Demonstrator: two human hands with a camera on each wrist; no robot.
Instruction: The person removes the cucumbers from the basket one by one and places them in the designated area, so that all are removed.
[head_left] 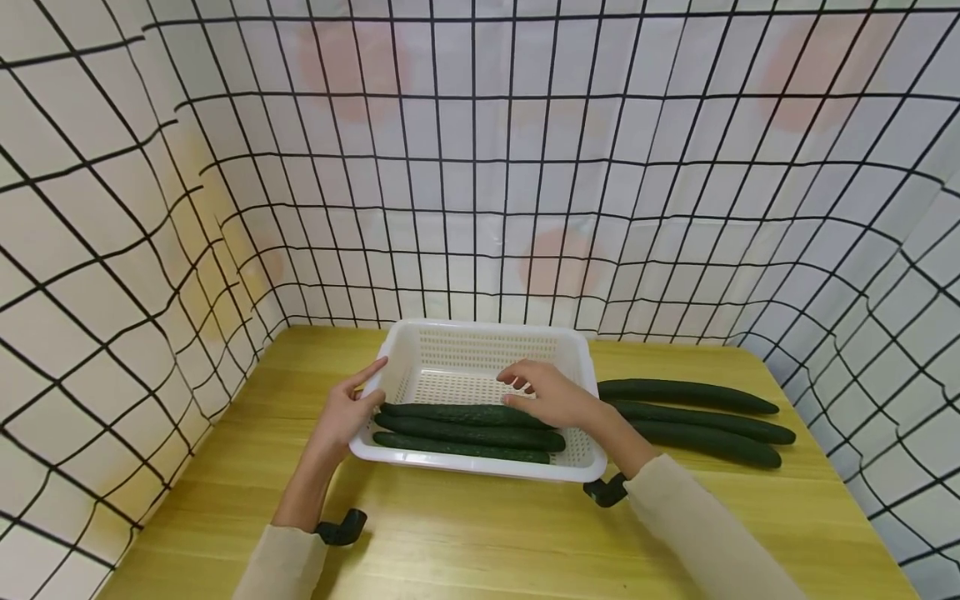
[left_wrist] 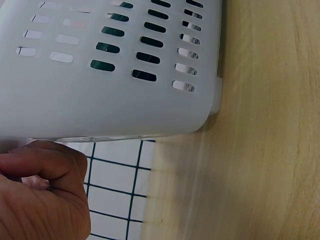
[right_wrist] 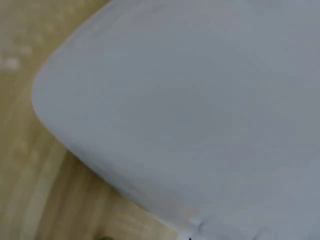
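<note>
A white plastic basket (head_left: 480, 473) with slotted walls stands on the table. Three dark green cucumbers (head_left: 468, 430) lie side by side along its near wall. At the basket's left end, my left hand (head_left: 345, 415) grips the rim, thumb over the edge; its fingers look curled beneath the rim in the left wrist view. My right hand (head_left: 555, 396) is over the basket's right half, fingers loosely bent and nothing between them. It overlaps the right end of the farthest cucumber. The basket's pale wall (right_wrist: 175, 110) fills most of the right wrist view, where the hand is hidden.
To the right of the basket, three more cucumbers (head_left: 697, 421) lie on the wooden table (head_left: 465, 533), partly behind the right forearm. Black wire grid panels (head_left: 495, 183) backed with pale sheeting rise behind and at both sides. A dark wrist mount (head_left: 343, 527) juts from the left wrist.
</note>
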